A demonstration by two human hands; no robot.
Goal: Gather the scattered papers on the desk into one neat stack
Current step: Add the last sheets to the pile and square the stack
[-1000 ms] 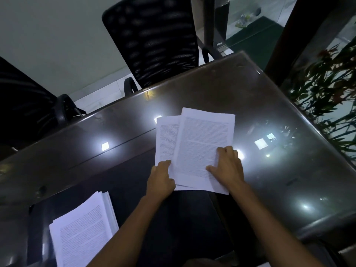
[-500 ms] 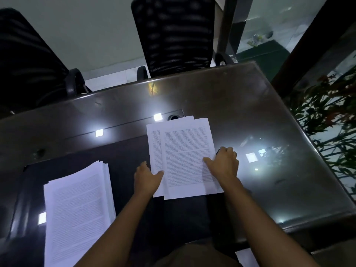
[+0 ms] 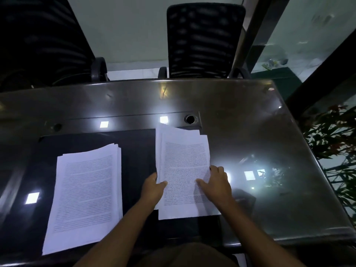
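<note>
A small pile of printed sheets (image 3: 183,160) lies on the dark glass desk (image 3: 250,132) in front of me, its top edges fanned and uneven. My left hand (image 3: 154,187) grips the pile's left edge, thumb on top of the page. My right hand (image 3: 217,184) lies on the pile's right side with its thumb spread across the text and its fingers at the right edge. A thicker stack of printed pages (image 3: 86,195) rests apart at the left, slightly tilted.
Two black mesh chairs (image 3: 204,41) stand behind the desk's far edge. A round cable hole (image 3: 190,119) sits just beyond the small pile. A potted plant (image 3: 331,143) is off the desk's right edge. Ceiling lights reflect in the glass.
The loose sheets have been slid together and toward me, from a wide overlap into a narrower pile. The view has tipped down, so the left stack shows in full.
</note>
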